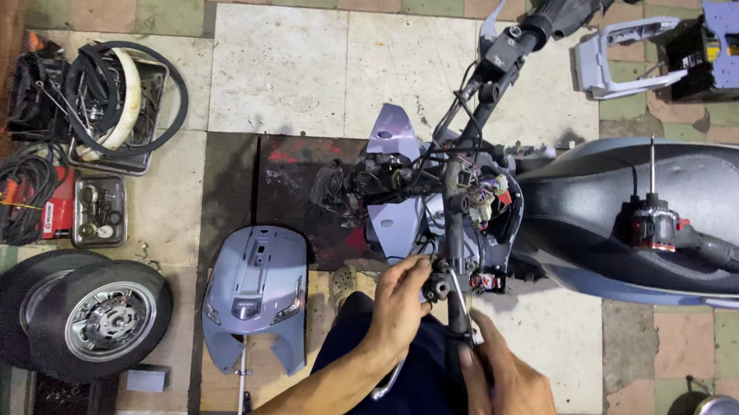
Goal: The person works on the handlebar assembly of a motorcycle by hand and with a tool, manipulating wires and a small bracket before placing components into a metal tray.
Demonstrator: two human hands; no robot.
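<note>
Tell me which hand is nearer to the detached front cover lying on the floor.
Left. The left hand grips the handlebar fitting just right of the lavender front cover. The right hand holds the handlebar grip farther right, beyond the left hand.

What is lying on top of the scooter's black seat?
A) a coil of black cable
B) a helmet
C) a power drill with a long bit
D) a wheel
C: a power drill with a red and black body and a long thin bit lies on the black seat, while the wheels and cables sit on the floor far off to the side.
</note>
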